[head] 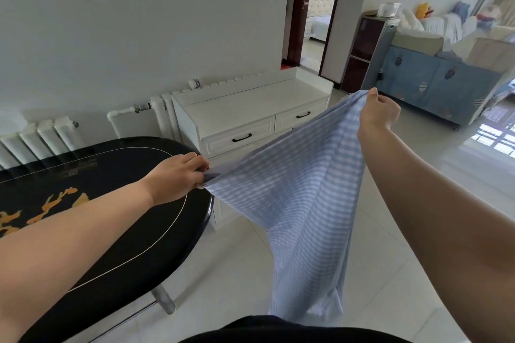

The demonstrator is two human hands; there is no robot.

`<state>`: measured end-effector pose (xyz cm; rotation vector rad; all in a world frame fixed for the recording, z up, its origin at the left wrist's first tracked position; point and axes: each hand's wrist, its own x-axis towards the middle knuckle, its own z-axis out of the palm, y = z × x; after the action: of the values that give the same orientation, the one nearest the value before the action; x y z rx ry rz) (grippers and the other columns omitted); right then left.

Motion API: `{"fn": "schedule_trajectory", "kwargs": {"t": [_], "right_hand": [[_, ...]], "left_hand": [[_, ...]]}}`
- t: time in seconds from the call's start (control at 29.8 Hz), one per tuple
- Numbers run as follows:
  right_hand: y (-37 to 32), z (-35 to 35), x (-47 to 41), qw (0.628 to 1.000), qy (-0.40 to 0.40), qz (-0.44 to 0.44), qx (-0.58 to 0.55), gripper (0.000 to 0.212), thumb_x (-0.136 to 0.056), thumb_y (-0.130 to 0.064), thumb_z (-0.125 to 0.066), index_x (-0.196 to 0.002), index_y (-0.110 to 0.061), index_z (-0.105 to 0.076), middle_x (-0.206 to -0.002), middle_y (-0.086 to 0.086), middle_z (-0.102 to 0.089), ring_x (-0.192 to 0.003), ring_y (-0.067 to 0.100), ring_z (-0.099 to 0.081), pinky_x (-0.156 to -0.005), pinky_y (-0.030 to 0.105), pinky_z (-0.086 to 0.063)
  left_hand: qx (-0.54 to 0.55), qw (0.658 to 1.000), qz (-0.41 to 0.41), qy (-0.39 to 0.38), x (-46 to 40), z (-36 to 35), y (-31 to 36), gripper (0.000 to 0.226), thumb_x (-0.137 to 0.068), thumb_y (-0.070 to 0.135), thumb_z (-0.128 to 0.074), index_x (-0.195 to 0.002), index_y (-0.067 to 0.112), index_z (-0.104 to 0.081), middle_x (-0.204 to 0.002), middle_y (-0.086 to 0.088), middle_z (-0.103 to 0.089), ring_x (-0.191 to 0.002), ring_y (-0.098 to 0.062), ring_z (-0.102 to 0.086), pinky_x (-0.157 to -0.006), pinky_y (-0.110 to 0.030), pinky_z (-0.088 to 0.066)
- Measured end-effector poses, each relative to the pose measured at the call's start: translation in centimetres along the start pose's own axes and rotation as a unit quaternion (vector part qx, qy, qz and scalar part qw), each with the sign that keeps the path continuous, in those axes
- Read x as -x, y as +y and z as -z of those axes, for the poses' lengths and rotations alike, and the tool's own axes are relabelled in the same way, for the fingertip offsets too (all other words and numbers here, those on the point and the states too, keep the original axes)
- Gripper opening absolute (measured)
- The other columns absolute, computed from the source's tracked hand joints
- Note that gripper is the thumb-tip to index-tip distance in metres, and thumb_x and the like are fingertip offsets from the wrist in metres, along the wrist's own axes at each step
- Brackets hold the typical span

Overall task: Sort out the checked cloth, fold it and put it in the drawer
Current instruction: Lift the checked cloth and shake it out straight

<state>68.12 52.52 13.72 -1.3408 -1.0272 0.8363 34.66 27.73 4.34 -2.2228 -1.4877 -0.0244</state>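
— What is sitting around the cloth?

— A black oval table [111, 203] with orange markings is lying under the left forearm, its rounded end reaching just below the left hand [178, 178]. Behind it a white chest of drawers [250, 108] is standing against the wall, with a white radiator [41, 136] running along to its left. A doorway is opening beyond the chest, and a blue patterned cover is draped over furniture at the far right.

— And the checked cloth itself?

— The checked cloth [301, 203], pale blue and white, is hanging in the air between the two hands, over the tiled floor and in front of the chest. The left hand is pinching one end of its top edge beside the table rim; the right hand [376, 111] is raised higher, fingers closed around the other end.

— Is anything getting in the way?

— The stretched cloth is covering the lower right part of the chest. Both upper drawers, each with a dark handle [242, 137], are sitting closed.

— What is hard to make out?

— The cloth's lower end is dropping behind a dark garment at the bottom edge, and the check is blurring into stripes.
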Motion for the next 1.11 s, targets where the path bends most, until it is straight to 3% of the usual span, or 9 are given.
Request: {"fn": "schedule_trajectory", "kwargs": {"t": [0.13, 0.27, 0.44, 0.57, 0.67, 0.77, 0.87, 0.97, 1.11], "right_hand": [[0.4, 0.8, -0.5, 1.0, 0.007, -0.013, 0.003, 0.054, -0.094, -0.032, -0.054, -0.048, -0.019, -0.028, -0.035, -0.006, -0.022, -0.044, 0.012, -0.018, -0.046, 0.025, -0.021], [0.7, 1.9, -1.0, 1.0, 0.0, 0.007, 0.013, 0.053, -0.093, -0.033, -0.054, -0.049, -0.02, -0.026, -0.038, -0.007, -0.021, -0.044, 0.012, -0.016, -0.044, 0.024, -0.018], [1.1, 2.9, -0.9, 0.998, -0.032, 0.05, 0.03, 0.048, -0.096, -0.03, -0.051, -0.053, -0.018, -0.033, -0.054, -0.003, -0.026, -0.043, 0.008, -0.025, -0.038, 0.013, -0.023], [0.6, 3.5, -1.0, 0.999, -0.003, 0.035, -0.019, 0.046, -0.095, -0.032, -0.052, -0.054, -0.019, -0.037, -0.055, -0.005, -0.031, -0.047, 0.007, -0.028, -0.047, 0.016, -0.028], [-0.8, 4.1, -2.1, 0.997, 0.036, 0.019, -0.064, 0.046, -0.093, -0.035, -0.055, -0.052, -0.021, -0.038, -0.052, -0.007, -0.031, -0.051, 0.009, -0.029, -0.052, 0.023, -0.029], [-0.7, 5.5, -3.2, 0.997, 0.039, -0.011, -0.072, 0.046, -0.094, -0.036, -0.054, -0.053, -0.021, -0.039, -0.053, -0.006, -0.032, -0.049, 0.01, -0.03, -0.048, 0.022, -0.029], [1.7, 6.7, -3.8, 0.996, 0.041, -0.04, -0.064, 0.041, -0.096, -0.035, -0.05, -0.058, -0.021, -0.044, -0.058, -0.004, -0.037, -0.052, 0.009, -0.035, -0.046, 0.018, -0.032], [2.9, 6.9, -4.5, 0.998, 0.035, -0.033, -0.029, 0.037, -0.099, -0.035, -0.041, -0.071, -0.015, -0.051, -0.066, -0.003, -0.044, -0.068, 0.016, -0.045, -0.064, 0.03, -0.037], [2.3, 6.3, -5.6, 1.0, 0.005, -0.003, 0.02, 0.033, -0.1, -0.029, -0.031, -0.074, -0.014, -0.046, -0.084, 0.007, -0.051, -0.081, 0.022, -0.047, -0.073, 0.033, -0.038]], "left_hand": [[0.058, 0.996, 0.071, 0.005, -0.4, 0.8, -0.3, 0.01, -0.075, 0.019, -0.076, -0.079, 0.015, -0.069, -0.096, -0.005, -0.058, -0.083, -0.022, -0.059, -0.058, -0.026, -0.045], [0.213, 0.943, 0.245, -0.073, -1.1, 1.8, -1.8, 0.014, -0.089, 0.036, -0.06, -0.085, 0.022, -0.061, -0.094, 0.008, -0.054, -0.086, -0.015, -0.057, -0.068, -0.027, -0.041], [0.171, 0.928, 0.309, -0.116, -3.0, 3.7, -3.7, 0.036, -0.083, 0.06, -0.057, -0.075, 0.026, -0.047, -0.08, 0.007, -0.053, -0.068, -0.011, -0.053, -0.055, -0.024, -0.032], [0.08, 0.944, 0.307, -0.093, -7.6, 6.7, -7.3, 0.06, -0.073, 0.075, -0.044, -0.085, 0.018, -0.06, -0.094, 0.0, -0.06, -0.082, -0.022, -0.059, -0.066, -0.032, -0.037], [0.045, 0.939, 0.342, 0.002, -11.6, 9.3, -9.7, 0.049, -0.084, 0.063, -0.054, -0.091, 0.015, -0.061, -0.099, -0.009, -0.059, -0.089, -0.032, -0.059, -0.075, -0.039, -0.04], [0.247, 0.898, 0.355, 0.082, -14.3, 10.2, -10.2, 0.028, -0.088, 0.039, -0.061, -0.089, 0.013, -0.049, -0.09, -0.013, -0.06, -0.079, -0.034, -0.06, -0.068, -0.037, -0.042], [0.322, 0.888, 0.325, 0.051, -16.0, 10.3, -9.7, 0.021, -0.091, 0.024, -0.06, -0.085, 0.012, -0.044, -0.075, -0.011, -0.059, -0.052, -0.023, -0.056, -0.051, -0.029, -0.041], [0.342, 0.875, 0.34, 0.045, -17.4, 9.8, -9.5, 0.019, -0.089, 0.019, -0.063, -0.082, 0.012, -0.047, -0.071, -0.01, -0.058, -0.047, -0.02, -0.05, -0.046, -0.027, -0.04], [0.487, 0.763, 0.418, 0.082, -18.4, 8.0, -9.3, 0.019, -0.09, 0.007, -0.062, -0.101, 0.011, -0.047, -0.083, -0.013, -0.062, -0.054, -0.023, -0.063, -0.044, -0.028, -0.053]]}}
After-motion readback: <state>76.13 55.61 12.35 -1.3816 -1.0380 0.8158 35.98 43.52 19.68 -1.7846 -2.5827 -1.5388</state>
